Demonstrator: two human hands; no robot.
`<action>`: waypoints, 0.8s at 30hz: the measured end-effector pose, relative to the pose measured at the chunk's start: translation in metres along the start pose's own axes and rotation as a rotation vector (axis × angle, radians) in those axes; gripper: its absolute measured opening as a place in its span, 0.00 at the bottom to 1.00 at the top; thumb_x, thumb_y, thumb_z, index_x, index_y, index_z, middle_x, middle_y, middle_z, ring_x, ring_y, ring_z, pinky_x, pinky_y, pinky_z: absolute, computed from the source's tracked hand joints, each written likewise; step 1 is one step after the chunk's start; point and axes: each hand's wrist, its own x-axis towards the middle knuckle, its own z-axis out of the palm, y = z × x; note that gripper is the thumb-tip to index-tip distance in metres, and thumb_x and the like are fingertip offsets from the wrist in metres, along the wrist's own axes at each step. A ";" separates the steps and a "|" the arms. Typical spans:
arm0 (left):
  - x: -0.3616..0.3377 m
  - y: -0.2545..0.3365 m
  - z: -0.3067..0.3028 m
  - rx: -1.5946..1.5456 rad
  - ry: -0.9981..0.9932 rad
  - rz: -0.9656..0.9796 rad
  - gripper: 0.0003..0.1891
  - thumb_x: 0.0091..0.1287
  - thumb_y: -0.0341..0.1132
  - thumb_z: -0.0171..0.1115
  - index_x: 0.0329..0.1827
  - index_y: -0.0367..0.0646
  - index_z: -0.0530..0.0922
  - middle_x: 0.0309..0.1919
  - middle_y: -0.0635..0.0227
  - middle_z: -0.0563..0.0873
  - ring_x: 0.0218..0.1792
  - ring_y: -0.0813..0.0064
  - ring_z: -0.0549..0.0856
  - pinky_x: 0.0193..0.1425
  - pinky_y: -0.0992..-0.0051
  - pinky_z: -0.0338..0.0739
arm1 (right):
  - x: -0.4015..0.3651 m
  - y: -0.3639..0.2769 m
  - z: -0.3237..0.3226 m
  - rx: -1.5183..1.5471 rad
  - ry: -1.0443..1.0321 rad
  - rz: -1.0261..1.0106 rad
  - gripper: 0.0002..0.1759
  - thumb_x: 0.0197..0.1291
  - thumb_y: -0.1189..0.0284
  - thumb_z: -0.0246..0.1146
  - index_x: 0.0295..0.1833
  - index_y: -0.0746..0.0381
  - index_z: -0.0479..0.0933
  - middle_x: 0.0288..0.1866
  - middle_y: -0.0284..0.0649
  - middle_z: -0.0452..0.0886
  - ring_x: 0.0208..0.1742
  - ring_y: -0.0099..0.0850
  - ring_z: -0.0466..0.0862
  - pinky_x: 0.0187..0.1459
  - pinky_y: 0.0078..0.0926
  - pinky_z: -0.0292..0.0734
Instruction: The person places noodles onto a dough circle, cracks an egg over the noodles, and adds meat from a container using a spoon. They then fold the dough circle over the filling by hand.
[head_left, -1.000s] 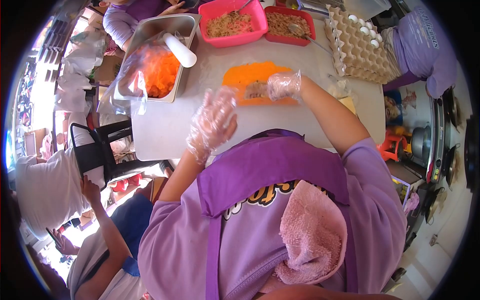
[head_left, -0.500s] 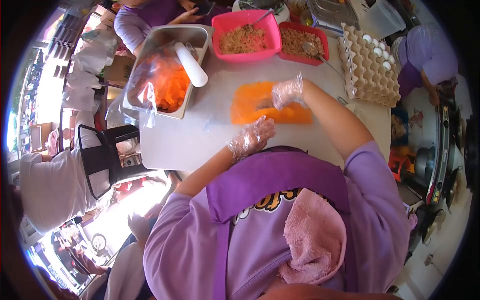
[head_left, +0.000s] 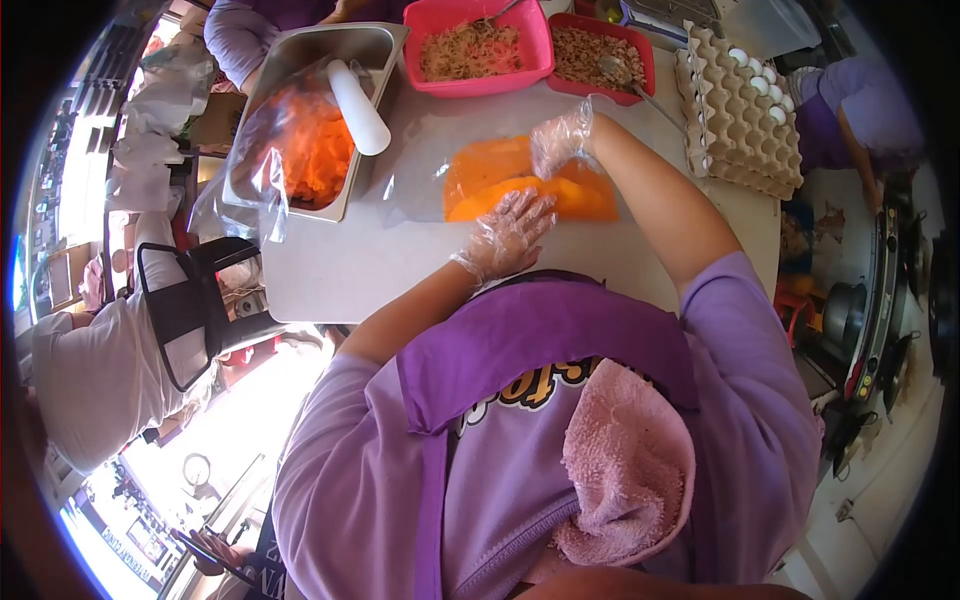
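Note:
A flattened orange dough-like sheet [head_left: 490,157] lies on clear plastic on the table, its near part raised in a fold. My left hand [head_left: 508,235], in a clear plastic glove, is open, with its fingers stretched along the near edge of the fold. My right hand [head_left: 562,140], gloved the same way, bends over the sheet's far side, its fingers drawn together and down at the fold. Its fingertips are partly hidden. The clear plastic [head_left: 415,190] extends left of the orange sheet.
At the left, a metal pan [head_left: 385,45] holds orange mash [head_left: 315,150] in a plastic bag and a white cylinder [head_left: 358,110]. Two pink tubs [head_left: 480,82] [head_left: 590,88] of crumbly filling stand at the back. Egg trays [head_left: 735,130] are at right. Other people stand nearby.
My left hand has moved up from the table's near side onto the sheet's near edge. The near part is now folded over, and the brownish strip seen before is covered. The whole view has shifted slightly.

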 end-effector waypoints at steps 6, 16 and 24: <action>0.019 -0.003 -0.004 0.067 -0.077 -0.062 0.38 0.66 0.58 0.51 0.74 0.44 0.58 0.75 0.56 0.56 0.75 0.52 0.53 0.77 0.55 0.44 | 0.019 0.014 -0.013 0.071 -0.010 -0.022 0.19 0.45 0.69 0.69 0.46 0.60 0.82 0.39 0.43 0.85 0.37 0.37 0.82 0.36 0.42 0.79; 0.051 -0.022 -0.019 0.110 -0.155 -0.145 0.43 0.64 0.61 0.53 0.76 0.46 0.51 0.76 0.59 0.53 0.76 0.58 0.51 0.78 0.57 0.39 | 0.038 0.007 -0.031 -0.342 0.093 0.196 0.20 0.48 0.67 0.67 0.50 0.54 0.82 0.45 0.40 0.85 0.44 0.37 0.84 0.43 0.35 0.80; 0.076 -0.038 -0.027 0.052 -0.306 -0.241 0.47 0.60 0.60 0.60 0.76 0.47 0.51 0.76 0.60 0.54 0.76 0.62 0.52 0.77 0.55 0.41 | -0.001 -0.028 -0.038 -0.272 0.185 0.316 0.20 0.52 0.72 0.60 0.52 0.55 0.81 0.52 0.42 0.83 0.51 0.39 0.83 0.52 0.37 0.78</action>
